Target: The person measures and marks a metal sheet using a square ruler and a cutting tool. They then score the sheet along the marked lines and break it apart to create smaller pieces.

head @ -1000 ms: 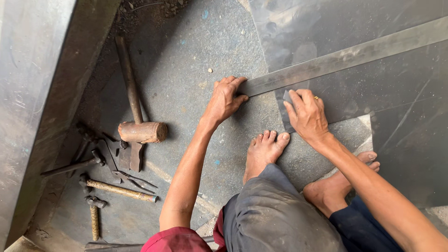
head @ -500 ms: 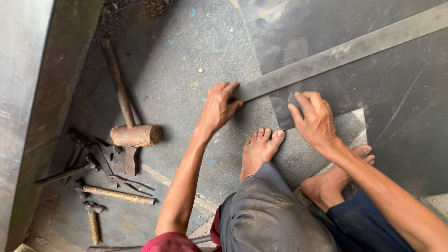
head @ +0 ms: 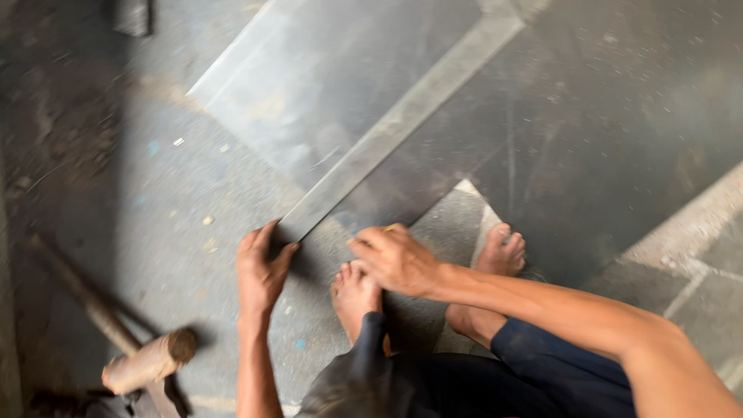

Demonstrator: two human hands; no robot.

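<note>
Both hands press flat — left hand [head: 261, 267] on the long grey metal strip [head: 395, 128], right hand [head: 396, 259] seemingly beside it.

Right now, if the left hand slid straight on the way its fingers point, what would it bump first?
The left hand already touches the near end of the long flat grey metal straightedge, so it would probably push against that.

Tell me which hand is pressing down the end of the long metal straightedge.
The left hand: its fingers sit on the near end of the metal straightedge. The right hand is beside that end, over the dark sheet.
</note>
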